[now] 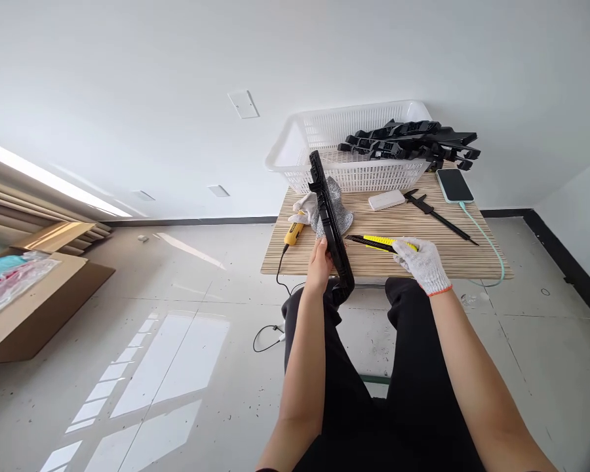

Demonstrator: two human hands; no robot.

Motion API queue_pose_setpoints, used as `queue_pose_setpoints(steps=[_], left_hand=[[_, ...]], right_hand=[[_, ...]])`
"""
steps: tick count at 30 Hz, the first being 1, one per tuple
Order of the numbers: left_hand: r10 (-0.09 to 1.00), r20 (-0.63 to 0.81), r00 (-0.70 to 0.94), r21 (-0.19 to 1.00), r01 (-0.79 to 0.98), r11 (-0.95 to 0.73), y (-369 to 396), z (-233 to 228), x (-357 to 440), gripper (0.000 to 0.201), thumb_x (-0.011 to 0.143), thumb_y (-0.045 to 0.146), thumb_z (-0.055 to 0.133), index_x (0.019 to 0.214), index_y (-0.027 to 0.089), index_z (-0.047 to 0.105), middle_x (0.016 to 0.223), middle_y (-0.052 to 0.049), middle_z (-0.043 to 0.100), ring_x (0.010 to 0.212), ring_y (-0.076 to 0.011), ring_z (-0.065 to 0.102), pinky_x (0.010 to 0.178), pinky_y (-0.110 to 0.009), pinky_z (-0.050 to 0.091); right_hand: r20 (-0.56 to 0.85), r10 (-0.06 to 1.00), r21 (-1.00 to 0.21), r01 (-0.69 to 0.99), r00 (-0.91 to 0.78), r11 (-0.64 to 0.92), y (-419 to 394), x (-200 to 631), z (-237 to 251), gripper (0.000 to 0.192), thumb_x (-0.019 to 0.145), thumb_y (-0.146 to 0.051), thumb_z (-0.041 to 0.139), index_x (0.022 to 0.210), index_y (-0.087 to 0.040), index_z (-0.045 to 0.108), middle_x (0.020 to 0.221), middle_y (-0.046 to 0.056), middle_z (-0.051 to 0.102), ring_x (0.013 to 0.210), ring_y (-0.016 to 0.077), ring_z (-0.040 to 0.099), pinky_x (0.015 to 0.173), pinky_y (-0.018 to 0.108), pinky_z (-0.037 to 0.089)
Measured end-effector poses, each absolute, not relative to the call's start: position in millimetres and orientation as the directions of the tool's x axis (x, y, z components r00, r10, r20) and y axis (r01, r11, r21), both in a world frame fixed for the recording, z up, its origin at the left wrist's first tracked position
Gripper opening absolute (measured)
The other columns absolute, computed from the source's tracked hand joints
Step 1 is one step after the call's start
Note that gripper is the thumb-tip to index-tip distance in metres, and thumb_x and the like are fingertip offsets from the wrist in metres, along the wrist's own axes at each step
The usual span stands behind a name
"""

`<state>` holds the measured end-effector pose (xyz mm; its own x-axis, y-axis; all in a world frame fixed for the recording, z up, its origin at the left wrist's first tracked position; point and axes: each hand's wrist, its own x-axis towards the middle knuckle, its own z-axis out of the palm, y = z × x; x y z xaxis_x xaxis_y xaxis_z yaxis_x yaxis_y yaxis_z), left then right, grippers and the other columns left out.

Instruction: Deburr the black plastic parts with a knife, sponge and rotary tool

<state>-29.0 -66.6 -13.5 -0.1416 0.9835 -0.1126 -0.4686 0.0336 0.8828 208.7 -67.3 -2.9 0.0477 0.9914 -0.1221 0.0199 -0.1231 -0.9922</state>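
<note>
My bare left hand (319,265) is closed around a long black plastic part (330,223), held tilted over the table's front edge. In my right hand (420,262), which wears a white knit glove with an orange cuff, is a yellow and black utility knife (378,242). The knife points left, with its tip close to the black part's edge; whether they touch I cannot tell. Behind the part lie a grey cloth glove (341,213) and a yellow corded tool (294,233), partly covered by a white glove (302,204).
A white plastic basket (295,167) with several black parts (413,141) stands at the table's back. On the slatted table (364,262) lie a white block (387,200), a black caliper (440,216) and a phone (455,186) on a cable. An open cardboard box (54,295) sits on the left.
</note>
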Motion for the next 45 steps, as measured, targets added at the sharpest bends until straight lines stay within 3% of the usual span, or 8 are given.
queue_pose_setpoints(steps=[4, 8, 12, 17, 22, 27, 39, 45], left_hand=[[0.954, -0.176, -0.241, 0.873, -0.487, 0.039, -66, -14, -30, 0.034, 0.096, 0.032, 0.057, 0.130, 0.029, 0.056, 0.092, 0.000, 0.071, 0.071, -0.0140, 0.065, 0.070, -0.028, 0.051], [0.953, -0.150, -0.265, 0.911, -0.412, 0.029, -66, -18, -30, 0.035, 0.094, 0.041, 0.064, 0.127, 0.030, 0.059, 0.090, 0.001, 0.068, 0.065, -0.0115, 0.060, 0.058, -0.023, 0.045], [0.957, -0.092, -0.276, 0.927, -0.373, -0.019, -65, -23, -30, 0.040, 0.093, 0.047, 0.067, 0.128, 0.029, 0.062, 0.092, 0.000, 0.067, 0.069, -0.0116, 0.060, 0.066, -0.024, 0.048], [0.962, -0.087, -0.257, 0.936, -0.351, -0.010, -68, -21, -30, 0.047, 0.090, 0.040, 0.072, 0.133, 0.030, 0.059, 0.096, -0.001, 0.066, 0.072, -0.0115, 0.061, 0.065, -0.023, 0.048], [0.981, -0.063, -0.184, 0.933, -0.359, -0.008, -75, -18, -31, 0.063, 0.085, 0.027, 0.077, 0.143, 0.035, 0.055, 0.108, -0.003, 0.066, 0.095, -0.0172, 0.066, 0.088, -0.028, 0.053], [0.990, -0.015, -0.142, 0.933, -0.357, -0.037, -78, -21, -31, 0.082, 0.080, 0.025, 0.082, 0.152, 0.036, 0.046, 0.117, -0.003, 0.066, 0.111, -0.0185, 0.064, 0.105, -0.030, 0.047], [0.981, -0.028, -0.191, 0.940, -0.340, -0.039, -75, -27, -33, 0.069, 0.083, 0.034, 0.080, 0.147, 0.039, 0.054, 0.126, -0.003, 0.065, 0.109, -0.0188, 0.065, 0.096, -0.029, 0.053], [0.978, -0.092, -0.186, 0.907, -0.421, 0.005, -74, -24, -32, 0.057, 0.095, 0.053, 0.060, 0.149, 0.034, 0.054, 0.112, -0.005, 0.071, 0.097, -0.0194, 0.069, 0.086, -0.031, 0.057]], right_hand=[[-0.126, 0.992, -0.992, 0.020, 0.031, -0.127, -67, 209, -6, 0.051, 0.068, -0.061, 0.083, 0.094, -0.017, 0.080, 0.063, 0.002, 0.062, 0.056, 0.0120, 0.055, 0.047, 0.023, 0.046], [-0.121, 0.993, -0.991, 0.057, 0.008, -0.121, -68, 209, -6, 0.050, 0.070, -0.059, 0.082, 0.096, -0.017, 0.080, 0.062, 0.001, 0.062, 0.054, 0.0116, 0.054, 0.046, 0.023, 0.044], [-0.130, 0.991, -0.991, 0.009, 0.022, -0.131, -68, 208, -4, 0.050, 0.069, -0.057, 0.083, 0.096, -0.016, 0.080, 0.061, 0.000, 0.059, 0.054, 0.0114, 0.052, 0.045, 0.023, 0.042], [-0.140, 0.990, -0.990, -0.004, 0.012, -0.140, -68, 207, 0, 0.047, 0.068, -0.054, 0.084, 0.095, -0.015, 0.081, 0.059, 0.000, 0.058, 0.054, 0.0114, 0.054, 0.043, 0.022, 0.039], [-0.131, 0.991, -0.991, 0.012, 0.017, -0.131, -71, 205, 1, 0.046, 0.070, -0.054, 0.083, 0.094, -0.015, 0.081, 0.060, 0.001, 0.060, 0.054, 0.0116, 0.054, 0.046, 0.023, 0.041], [-0.126, 0.991, -0.991, 0.039, 0.033, -0.127, -74, 204, -2, 0.050, 0.070, -0.058, 0.081, 0.096, -0.015, 0.080, 0.061, 0.002, 0.062, 0.056, 0.0140, 0.058, 0.045, 0.024, 0.042], [-0.138, 0.990, -0.990, -0.002, -0.006, -0.138, -76, 208, -3, 0.047, 0.070, -0.056, 0.084, 0.094, -0.017, 0.082, 0.059, 0.001, 0.060, 0.055, 0.0121, 0.054, 0.046, 0.023, 0.042], [-0.119, 0.986, -0.987, 0.119, -0.117, -0.105, -79, 212, -5, 0.045, 0.067, -0.054, 0.086, 0.093, -0.017, 0.083, 0.070, 0.005, 0.070, 0.058, 0.0140, 0.058, 0.049, 0.025, 0.045]])
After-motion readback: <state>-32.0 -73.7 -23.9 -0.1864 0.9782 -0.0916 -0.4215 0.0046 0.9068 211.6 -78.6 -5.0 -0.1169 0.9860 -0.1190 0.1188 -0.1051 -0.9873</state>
